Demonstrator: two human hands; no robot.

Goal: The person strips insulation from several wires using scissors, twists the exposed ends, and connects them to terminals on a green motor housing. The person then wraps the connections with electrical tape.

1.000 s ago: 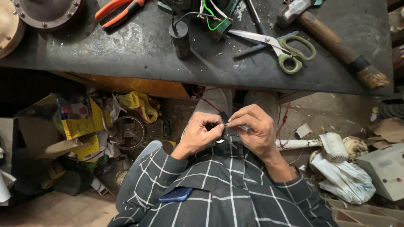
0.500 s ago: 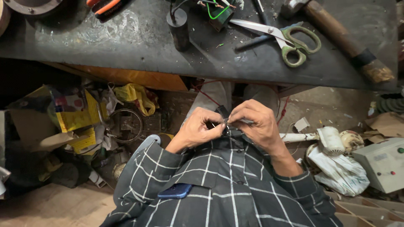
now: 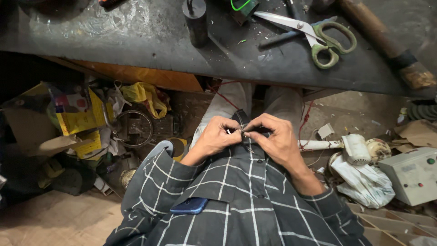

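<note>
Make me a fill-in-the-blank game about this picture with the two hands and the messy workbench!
1. The scissors on the workbench have ____ handles.
2. The left hand and right hand meet above the person's ____.
3. The phone in the checked shirt pocket is ____.

Missing words: green; lap; blue

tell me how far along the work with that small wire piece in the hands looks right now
Done: nothing finished shows. The scissors lie set down on the dark workbench, apart from both hands. In hand: the left hand and right hand meet over the lap, fingertips pinching a small wire piece, too small to make out. Left: cannot be judged; no completed part is visible.
</note>
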